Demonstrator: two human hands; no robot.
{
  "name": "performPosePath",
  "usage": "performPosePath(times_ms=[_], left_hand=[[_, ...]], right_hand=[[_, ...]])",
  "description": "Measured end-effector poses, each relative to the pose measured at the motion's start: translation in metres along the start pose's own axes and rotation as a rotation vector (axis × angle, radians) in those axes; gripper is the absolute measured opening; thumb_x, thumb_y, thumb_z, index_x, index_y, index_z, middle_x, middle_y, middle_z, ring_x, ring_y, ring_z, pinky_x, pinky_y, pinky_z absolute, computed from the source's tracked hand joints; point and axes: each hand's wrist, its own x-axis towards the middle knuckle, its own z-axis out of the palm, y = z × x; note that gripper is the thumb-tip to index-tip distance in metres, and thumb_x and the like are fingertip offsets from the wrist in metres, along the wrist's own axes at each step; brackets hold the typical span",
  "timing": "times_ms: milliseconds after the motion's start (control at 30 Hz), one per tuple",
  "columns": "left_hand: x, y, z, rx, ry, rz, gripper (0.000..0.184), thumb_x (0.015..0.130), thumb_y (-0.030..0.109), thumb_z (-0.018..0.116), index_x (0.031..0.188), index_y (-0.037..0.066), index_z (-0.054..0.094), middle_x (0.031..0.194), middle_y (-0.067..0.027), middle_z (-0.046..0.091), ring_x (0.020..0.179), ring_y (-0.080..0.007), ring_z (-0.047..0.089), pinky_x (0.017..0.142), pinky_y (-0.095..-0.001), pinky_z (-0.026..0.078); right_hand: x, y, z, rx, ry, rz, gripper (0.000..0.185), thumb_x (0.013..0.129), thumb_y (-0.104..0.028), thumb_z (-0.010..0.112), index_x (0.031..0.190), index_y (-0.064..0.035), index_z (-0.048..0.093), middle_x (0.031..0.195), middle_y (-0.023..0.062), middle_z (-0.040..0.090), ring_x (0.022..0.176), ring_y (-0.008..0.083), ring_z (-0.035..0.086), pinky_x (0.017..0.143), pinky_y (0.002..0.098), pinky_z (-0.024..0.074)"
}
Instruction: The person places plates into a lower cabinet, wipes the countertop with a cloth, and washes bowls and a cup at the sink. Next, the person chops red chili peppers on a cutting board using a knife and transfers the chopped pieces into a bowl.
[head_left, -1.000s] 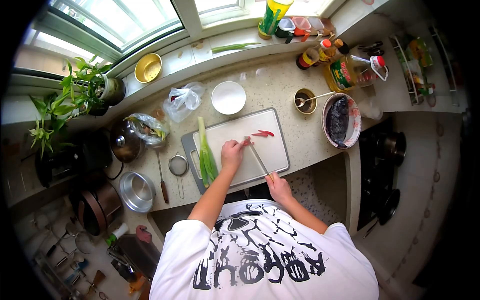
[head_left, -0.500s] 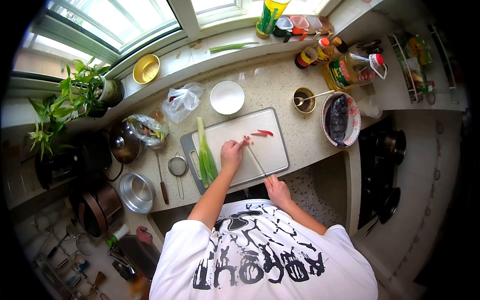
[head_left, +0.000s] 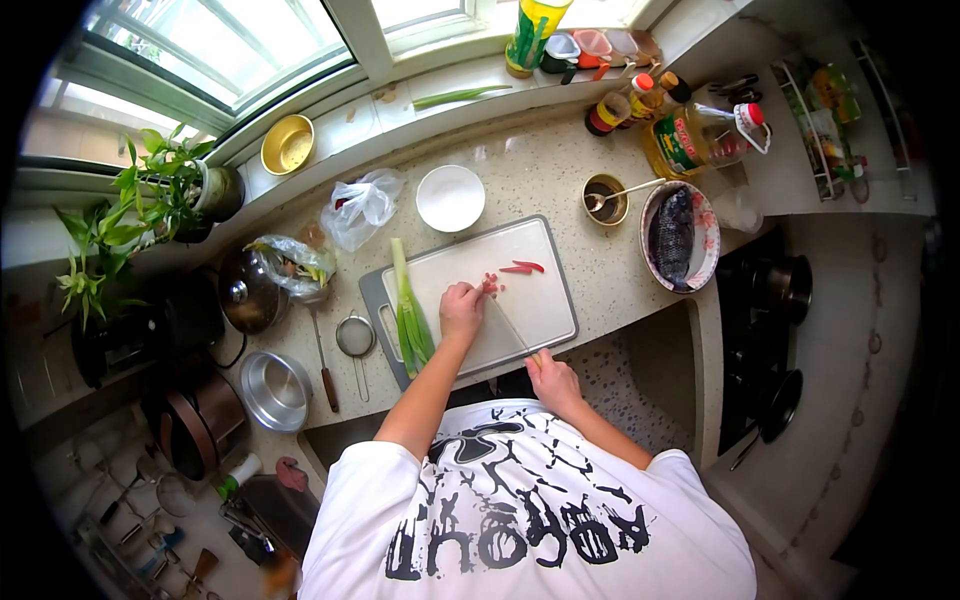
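Observation:
My left hand (head_left: 462, 313) has its fingers closed and pressed down on the cutting board (head_left: 530, 310), at a small heap of chopped red chili (head_left: 490, 284). The fingers partly hide what they pinch. My right hand (head_left: 554, 378) is wrapped round the handle of a knife (head_left: 512, 326). The blade lies across the board, its tip close to my left fingertips and the chili bits. Longer red chili strips (head_left: 522, 267) rest a little to the right. Along the board's left side lies a green leek-like stalk (head_left: 405, 310).
Behind the board stand a white bowl (head_left: 450, 198) and a plastic bag (head_left: 362, 208). To the right are a cup with a spoon (head_left: 605, 200), a bowl (head_left: 707, 255) holding a dark fish (head_left: 672, 235), and an oil bottle (head_left: 690, 140). A strainer (head_left: 355, 336) and metal pot (head_left: 275, 390) sit left.
The knife's blade and handle have shifted very slightly to the left, and both hands with them. The whole view has also moved a little; the other things stay in place.

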Motion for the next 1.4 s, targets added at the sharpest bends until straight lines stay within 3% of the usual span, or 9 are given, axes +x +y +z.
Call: performPosePath(times_ms=[133,233,433,633,933,1033,1400], left_hand=[[0.000,-0.004,0.003,-0.005,0.003,0.023,0.009,0.076,0.006,0.075,0.084,0.008,0.073,0.087,-0.0068,0.065,0.085,-0.0288,0.062,0.078,-0.0414,0.051],[0.000,-0.008,0.005,0.017,0.007,0.070,0.006,0.081,0.009,0.074,0.087,0.010,0.075,0.085,-0.0055,0.063,0.084,-0.0279,0.061,0.075,-0.0412,0.049],[-0.004,-0.007,0.005,0.011,-0.009,0.048,0.010,0.075,0.005,0.074,0.085,0.008,0.074,0.088,-0.0076,0.065,0.086,-0.0300,0.062,0.078,-0.0421,0.051],[-0.004,-0.008,0.007,-0.003,0.037,0.057,0.007,0.079,0.008,0.073,0.086,0.009,0.075,0.086,-0.0067,0.064,0.085,-0.0299,0.061,0.076,-0.0426,0.050],[-0.007,-0.004,-0.004,-0.036,-0.049,-0.019,0.026,0.079,0.009,0.079,0.104,0.009,0.076,0.091,-0.0095,0.066,0.090,-0.0300,0.063,0.081,-0.0422,0.053],[-0.010,-0.003,-0.008,-0.023,0.060,0.019,0.028,0.079,0.010,0.080,0.107,0.009,0.076,0.092,-0.0101,0.066,0.090,-0.0296,0.063,0.081,-0.0419,0.053],[-0.013,-0.016,0.000,-0.066,0.084,0.065,0.015,0.081,0.010,0.080,0.096,0.008,0.077,0.086,-0.0089,0.066,0.084,-0.0288,0.063,0.076,-0.0405,0.053]], right_hand=[[0.004,-0.005,-0.003,-0.016,-0.039,-0.003,0.040,0.106,-0.044,0.048,0.106,-0.0047,0.054,0.075,0.0270,0.068,0.075,0.0503,0.067,0.067,0.0609,0.0515],[0.009,-0.004,-0.001,-0.019,-0.043,-0.009,0.039,0.106,-0.043,0.048,0.106,-0.0046,0.053,0.075,0.0272,0.067,0.076,0.0505,0.066,0.068,0.0609,0.0510],[0.028,-0.005,0.014,0.009,0.005,-0.045,0.037,0.105,-0.042,0.050,0.103,-0.0057,0.052,0.074,0.0266,0.066,0.075,0.0505,0.065,0.067,0.0612,0.0497],[0.022,-0.002,0.010,0.007,0.009,-0.040,0.038,0.105,-0.044,0.050,0.103,-0.0060,0.051,0.075,0.0263,0.067,0.075,0.0505,0.066,0.067,0.0613,0.0499],[0.011,0.007,-0.005,0.003,-0.041,-0.016,0.041,0.104,-0.049,0.049,0.109,-0.0080,0.055,0.082,0.0251,0.070,0.082,0.0493,0.067,0.072,0.0604,0.0511],[0.010,0.011,-0.007,0.032,-0.041,-0.019,0.041,0.104,-0.049,0.049,0.110,-0.0087,0.055,0.081,0.0256,0.070,0.081,0.0496,0.067,0.071,0.0603,0.0511],[-0.002,0.005,-0.007,0.071,-0.016,-0.029,0.040,0.103,-0.048,0.051,0.108,-0.0084,0.057,0.079,0.0260,0.069,0.080,0.0497,0.067,0.070,0.0597,0.0511]])
